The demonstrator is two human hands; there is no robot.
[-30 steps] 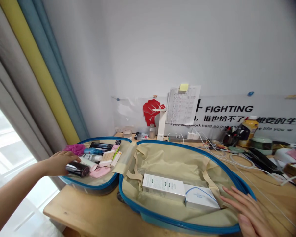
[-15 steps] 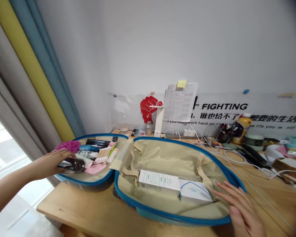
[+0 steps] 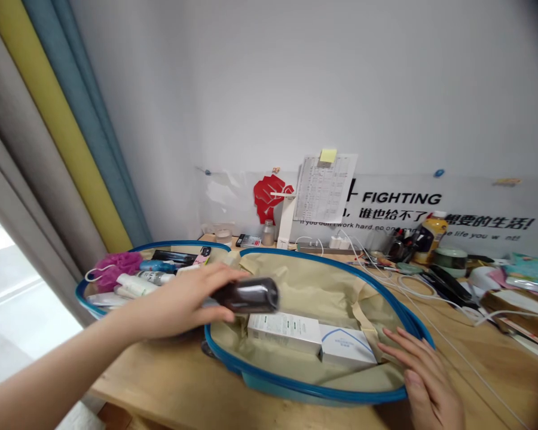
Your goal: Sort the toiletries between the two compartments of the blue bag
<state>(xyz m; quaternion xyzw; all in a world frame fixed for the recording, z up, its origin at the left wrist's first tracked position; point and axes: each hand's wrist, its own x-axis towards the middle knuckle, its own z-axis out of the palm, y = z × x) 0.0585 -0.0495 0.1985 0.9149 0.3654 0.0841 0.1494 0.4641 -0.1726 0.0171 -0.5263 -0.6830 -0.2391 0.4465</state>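
Observation:
My left hand (image 3: 192, 301) is closed round a dark, glossy bottle (image 3: 250, 295), held sideways over the inner edge of the right half of an open suitcase (image 3: 314, 391) with blue edging. Beneath and beyond it, two white boxes lie end to end on the beige lining: a long printed box (image 3: 284, 334) and a shorter box with a blue arc (image 3: 347, 347). My right hand (image 3: 424, 373) rests with spread fingers on that half's right rim. In the left half are a purple bath puff (image 3: 116, 269), a white tube (image 3: 137, 285) and a blue bottle (image 3: 156, 266).
The suitcase lies on a wooden desk (image 3: 170, 376). Behind it stand a small jar (image 3: 268, 233) and a white lamp (image 3: 287, 221). White cables (image 3: 412, 286), a yellow-labelled bottle (image 3: 430, 236) and a black case (image 3: 446, 286) crowd the right. Curtains (image 3: 72, 119) hang at the left.
My left hand has lifted the dark bottle from the left half and carried it rightward to the right half. My right hand stays on the rim. The view has shifted slightly.

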